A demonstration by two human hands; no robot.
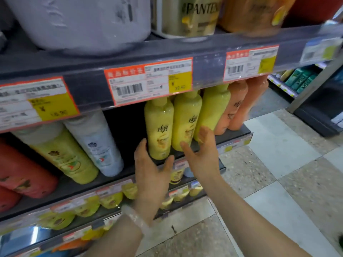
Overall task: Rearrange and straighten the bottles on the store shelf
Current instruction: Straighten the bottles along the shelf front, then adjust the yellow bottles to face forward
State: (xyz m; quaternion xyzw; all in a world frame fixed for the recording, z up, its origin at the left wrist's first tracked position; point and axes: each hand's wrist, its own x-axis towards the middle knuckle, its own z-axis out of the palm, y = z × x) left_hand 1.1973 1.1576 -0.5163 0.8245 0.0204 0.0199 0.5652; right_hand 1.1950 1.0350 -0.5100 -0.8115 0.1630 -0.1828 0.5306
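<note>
Three yellow bottles stand in a row on the dark shelf [232,138]: a left one [158,127], a middle one [185,119] and a right one [214,106]. My left hand [150,175] is open just below and around the foot of the left yellow bottle, thumb at its left side; whether it touches is unclear. My right hand [202,156] is open in front of the middle and right bottles, fingers spread near their bases. Neither hand grips a bottle. Orange bottles [239,106] stand to the right of the yellow ones.
Left on the same shelf stand a white-capped yellow bottle [68,158], a white bottle [100,145] and red bottles [20,173]. A dark gap separates them from the yellow row. Price labels [148,80] line the shelf above. Lower shelves hold small yellow packs [111,200]. Tiled floor lies right.
</note>
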